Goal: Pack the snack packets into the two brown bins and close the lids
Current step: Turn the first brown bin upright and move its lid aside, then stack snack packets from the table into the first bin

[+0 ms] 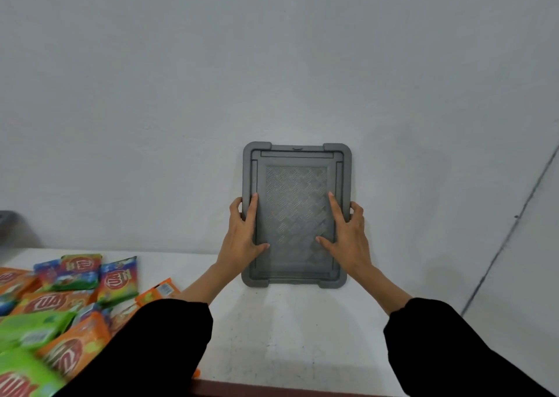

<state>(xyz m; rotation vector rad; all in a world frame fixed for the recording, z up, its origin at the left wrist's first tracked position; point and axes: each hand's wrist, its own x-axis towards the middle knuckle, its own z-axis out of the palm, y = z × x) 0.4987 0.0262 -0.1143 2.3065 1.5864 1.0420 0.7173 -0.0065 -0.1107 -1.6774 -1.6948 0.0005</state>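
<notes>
At eight o'clock, nearest me, snack packets (60,306) lie heaped, orange and green. Dead ahead I see the left hand (242,236) and right hand (351,239) gripping the grey lid (296,160) by its long edges, forefingers and thumbs across its woven-pattern panel. White table (287,336) spreads below, with a plain grey wall (272,64) behind.

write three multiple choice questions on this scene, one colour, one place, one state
1. What colour is the lid? A red B grey C white
2. Where do the snack packets lie? A on the table's left B on its right C on the lid
3. How is the lid held? A by one hand B by none C by both hands
Answers: B, its woven panel is grey; A, they pile at lower left; C, the left hand and right hand grip its opposite edges.
</notes>
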